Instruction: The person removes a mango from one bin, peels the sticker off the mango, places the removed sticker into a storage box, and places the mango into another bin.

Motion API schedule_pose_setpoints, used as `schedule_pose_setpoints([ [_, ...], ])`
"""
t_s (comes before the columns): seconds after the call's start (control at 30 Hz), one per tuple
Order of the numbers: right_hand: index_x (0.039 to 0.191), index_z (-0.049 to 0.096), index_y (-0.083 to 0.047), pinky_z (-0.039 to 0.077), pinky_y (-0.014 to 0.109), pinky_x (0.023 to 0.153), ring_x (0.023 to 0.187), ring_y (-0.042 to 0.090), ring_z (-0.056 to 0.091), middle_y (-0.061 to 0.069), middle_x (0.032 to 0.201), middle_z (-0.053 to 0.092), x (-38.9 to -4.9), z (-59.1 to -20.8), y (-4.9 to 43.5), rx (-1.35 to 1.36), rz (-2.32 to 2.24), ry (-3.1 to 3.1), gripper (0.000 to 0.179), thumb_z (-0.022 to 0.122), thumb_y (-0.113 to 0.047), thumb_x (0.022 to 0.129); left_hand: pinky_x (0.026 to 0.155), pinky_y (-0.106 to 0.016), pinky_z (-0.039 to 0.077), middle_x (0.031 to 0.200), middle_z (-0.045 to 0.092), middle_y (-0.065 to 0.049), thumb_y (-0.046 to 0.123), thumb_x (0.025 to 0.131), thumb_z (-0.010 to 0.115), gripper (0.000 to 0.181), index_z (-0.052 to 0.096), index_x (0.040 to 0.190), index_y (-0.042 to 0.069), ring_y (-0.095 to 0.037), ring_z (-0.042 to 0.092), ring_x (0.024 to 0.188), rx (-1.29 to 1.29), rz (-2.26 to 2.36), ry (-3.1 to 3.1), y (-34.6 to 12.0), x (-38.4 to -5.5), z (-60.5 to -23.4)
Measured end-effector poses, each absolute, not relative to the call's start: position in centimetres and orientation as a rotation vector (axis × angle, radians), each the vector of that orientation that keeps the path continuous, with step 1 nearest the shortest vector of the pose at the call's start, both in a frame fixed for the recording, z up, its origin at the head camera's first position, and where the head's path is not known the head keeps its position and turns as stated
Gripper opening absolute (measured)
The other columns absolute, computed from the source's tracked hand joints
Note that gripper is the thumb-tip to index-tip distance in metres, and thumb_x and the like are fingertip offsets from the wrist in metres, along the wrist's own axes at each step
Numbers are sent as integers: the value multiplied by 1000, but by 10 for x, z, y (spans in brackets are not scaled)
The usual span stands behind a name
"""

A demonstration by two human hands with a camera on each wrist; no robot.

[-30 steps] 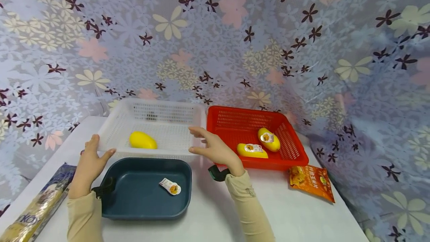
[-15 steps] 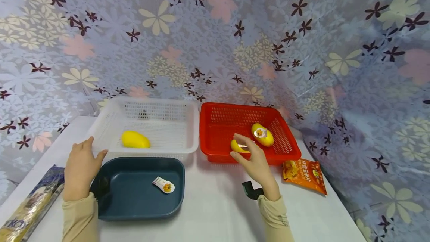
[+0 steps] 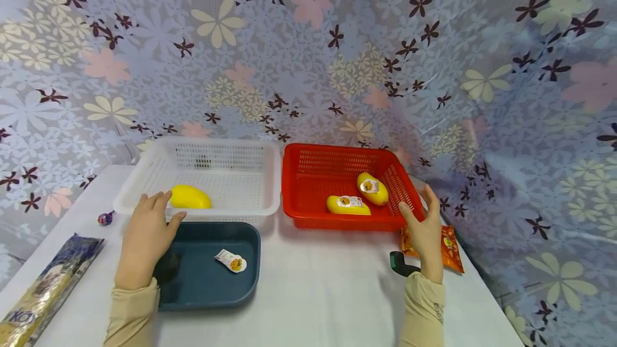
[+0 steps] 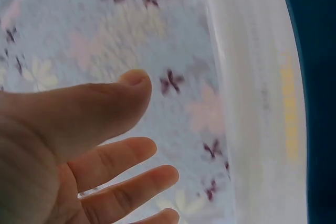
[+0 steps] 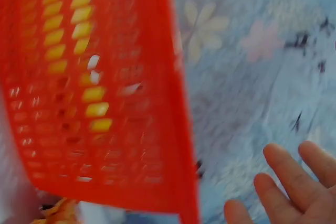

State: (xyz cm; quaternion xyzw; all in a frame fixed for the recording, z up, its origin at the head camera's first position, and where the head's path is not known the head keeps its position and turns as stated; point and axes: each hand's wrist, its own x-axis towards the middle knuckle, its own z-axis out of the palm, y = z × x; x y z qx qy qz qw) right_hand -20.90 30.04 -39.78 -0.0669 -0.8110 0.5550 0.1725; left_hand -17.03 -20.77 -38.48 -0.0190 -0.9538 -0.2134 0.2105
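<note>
My left hand (image 3: 147,240) hovers palm down by the front edge of the white basket (image 3: 241,211), partly covering the dark blue tray (image 3: 207,299). Its fingers are spread and hold nothing, as the left wrist view confirms. A yellow mango (image 3: 190,197) lies in the white basket just beyond the fingertips. At the right end of the red basket (image 3: 308,221), my right hand (image 3: 426,234) is raised with thumb and fingers apart, grasping nothing. Two labelled mangoes, one in front (image 3: 348,205) and one behind (image 3: 373,189), lie inside that basket. An orange snack bag (image 3: 450,250) is partly hidden behind the right hand.
A loose sticker label (image 3: 231,261) lies in the tray. On the left are a long gold-and-blue packet (image 3: 48,288) and a small wrapped lollipop (image 3: 105,218). A floral curtain (image 3: 308,68) stands behind the white table (image 3: 318,293).
My right hand has swept rightward from the white basket, past the red basket's front, to its right end. The left hand has shifted slightly right, uncovering the lollipop. The view has turned a little.
</note>
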Motion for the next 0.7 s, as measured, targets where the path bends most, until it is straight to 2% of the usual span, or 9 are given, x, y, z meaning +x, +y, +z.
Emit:
schedule_pose_setpoints([
  [0.2,157,5,-18,17,54,120,152,25,9,2,164,15,-215,-411,315,-292,1635,-2292,84,60,-35,95,104,-65,35,131,52,-36,13,86,70,55,51,131,-12,-58,41,126,-178,-576,-2687,-168,-166,-379],
  [0.3,157,5,-19,18,56,119,151,28,12,4,164,13,-216,-416,316,-338,1554,-2361,91,62,-43,92,104,-61,39,133,54,-32,14,86,72,55,53,132,-9,-53,45,128,-276,-598,-2683,-146,-166,-381],
  [0.43,157,3,-14,20,56,118,150,34,16,10,164,10,-218,-422,320,-358,1447,-2459,97,65,-45,90,102,-56,44,132,57,-26,18,85,74,55,56,131,-5,-46,49,128,-425,-619,-2670,-115,-166,-391],
  [0.53,156,1,-8,18,55,119,149,36,14,15,164,7,-219,-425,322,-337,1379,-2539,99,65,-44,90,101,-52,46,131,59,-21,20,83,76,54,58,129,-2,-41,52,127,-530,-631,-2666,-92,-166,-399],
  [0.7,156,-5,-7,14,56,120,150,39,9,18,163,1,-222,-428,323,-311,1309,-2651,102,63,-45,91,101,-46,48,129,61,-16,21,82,77,51,61,126,0,-33,57,123,-711,-668,-2634,-56,-164,-410],
])
